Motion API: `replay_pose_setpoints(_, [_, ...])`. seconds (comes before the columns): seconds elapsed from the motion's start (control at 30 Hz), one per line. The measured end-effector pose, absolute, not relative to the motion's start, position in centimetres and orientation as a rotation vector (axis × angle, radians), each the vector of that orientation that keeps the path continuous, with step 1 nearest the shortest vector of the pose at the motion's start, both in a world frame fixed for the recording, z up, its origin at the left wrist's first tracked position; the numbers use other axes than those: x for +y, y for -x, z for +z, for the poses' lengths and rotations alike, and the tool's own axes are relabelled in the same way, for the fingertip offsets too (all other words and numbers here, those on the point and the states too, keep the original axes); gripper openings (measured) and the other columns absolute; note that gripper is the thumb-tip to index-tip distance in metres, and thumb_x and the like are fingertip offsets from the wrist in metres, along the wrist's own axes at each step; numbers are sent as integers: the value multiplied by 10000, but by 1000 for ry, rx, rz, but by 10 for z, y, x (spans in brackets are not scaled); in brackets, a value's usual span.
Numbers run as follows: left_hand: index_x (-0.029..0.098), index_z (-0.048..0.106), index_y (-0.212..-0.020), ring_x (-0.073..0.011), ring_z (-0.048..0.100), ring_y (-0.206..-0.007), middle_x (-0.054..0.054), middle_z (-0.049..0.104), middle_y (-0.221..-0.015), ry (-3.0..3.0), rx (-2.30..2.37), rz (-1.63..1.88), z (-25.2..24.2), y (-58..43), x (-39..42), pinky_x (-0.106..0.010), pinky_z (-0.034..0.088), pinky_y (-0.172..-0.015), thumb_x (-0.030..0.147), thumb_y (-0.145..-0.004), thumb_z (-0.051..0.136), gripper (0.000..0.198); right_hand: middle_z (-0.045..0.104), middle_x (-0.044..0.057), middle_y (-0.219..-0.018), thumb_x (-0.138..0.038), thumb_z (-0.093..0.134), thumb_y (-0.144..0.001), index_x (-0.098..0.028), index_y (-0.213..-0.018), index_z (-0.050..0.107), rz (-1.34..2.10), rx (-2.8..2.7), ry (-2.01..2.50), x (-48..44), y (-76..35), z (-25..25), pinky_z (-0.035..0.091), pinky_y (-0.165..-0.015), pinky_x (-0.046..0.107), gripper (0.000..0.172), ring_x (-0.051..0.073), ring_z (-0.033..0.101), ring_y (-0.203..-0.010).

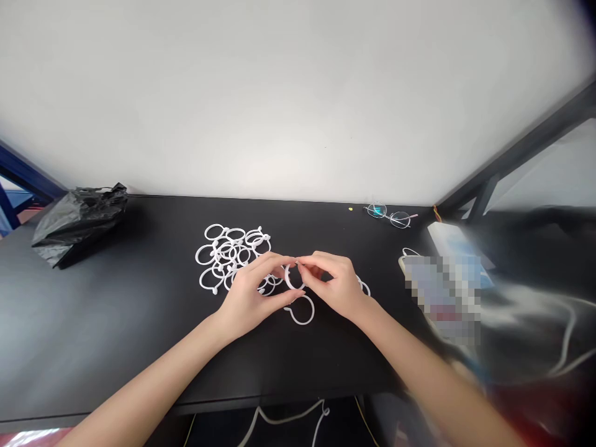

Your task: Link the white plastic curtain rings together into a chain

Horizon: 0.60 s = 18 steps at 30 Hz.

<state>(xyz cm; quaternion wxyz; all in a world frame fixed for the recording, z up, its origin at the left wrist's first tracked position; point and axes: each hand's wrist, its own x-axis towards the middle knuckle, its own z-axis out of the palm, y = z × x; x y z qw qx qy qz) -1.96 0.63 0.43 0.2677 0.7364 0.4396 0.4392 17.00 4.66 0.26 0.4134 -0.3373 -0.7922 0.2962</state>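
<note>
Between my two hands is a white plastic ring [289, 280], held up just above the dark table. My left hand [254, 282] grips its left side, with the thumb below and the fingers above. At the ring's top right, my right hand [333, 279] pinches it with thumb and forefinger. A loose white ring [313, 312] with a gap in it lies just below the hands. Left of my left hand spreads a pile of similar white rings [226, 251] with small knobs, partly covered by that hand. Another ring [366, 287] shows from behind my right wrist.
A crumpled black plastic bag [81, 223] sits at the table's left. Eyeglasses [388, 215] lie near the wall at the back right. A blurred-out phone-like object [440, 298] and a white box [454, 242] are at the right. Cables hang below the front edge.
</note>
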Motion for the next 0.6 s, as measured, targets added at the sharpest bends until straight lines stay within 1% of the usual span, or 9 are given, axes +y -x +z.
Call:
replay_pose_setpoints(0.1, [197,623,-1111,-171,640,-838,-40,668,-928,-1935,1259,1271,2,22,8,-343,545,-819,311,-798,742,353,670,26,-762,-250,618,-873,-199,-961,712,888,-1900,868,46,-169,3,539,-552,246,139,123,632,-617])
replay_pose_setpoints(0.2, [201,610,-1132,-191,656,-912,-54,683,-1000,-1790,1307,1355,0,24,9,-382,548,-891,310,-822,716,345,696,42,-834,-284,701,-813,-194,-948,716,1071,-1776,884,45,-168,5,576,-568,252,163,152,679,-690])
replay_pose_setpoints(0.37, [217,585,-1162,-205,658,-986,-65,673,-1081,-1671,1290,1353,-2,24,11,-392,545,-917,314,-837,692,356,707,39,-805,-287,717,-803,-185,-928,720,1250,-1614,910,43,-166,5,604,-557,261,161,160,691,-685])
replay_pose_setpoints(0.5, [220,561,-1164,-207,638,-981,-66,656,-1061,-1675,1281,1285,-1,25,11,-386,538,-887,339,-841,678,363,708,39,-811,-290,706,-817,-189,-912,723,1263,-1600,851,43,-165,3,628,-617,295,139,174,705,-726])
replay_pose_setpoints(0.6, [228,588,-1147,-200,615,-919,-48,640,-963,-1741,1286,1173,-1,27,12,-372,516,-848,375,-835,679,357,705,35,-845,-273,700,-827,-202,-921,733,1258,-1647,788,43,-167,3,629,-672,309,123,165,700,-740])
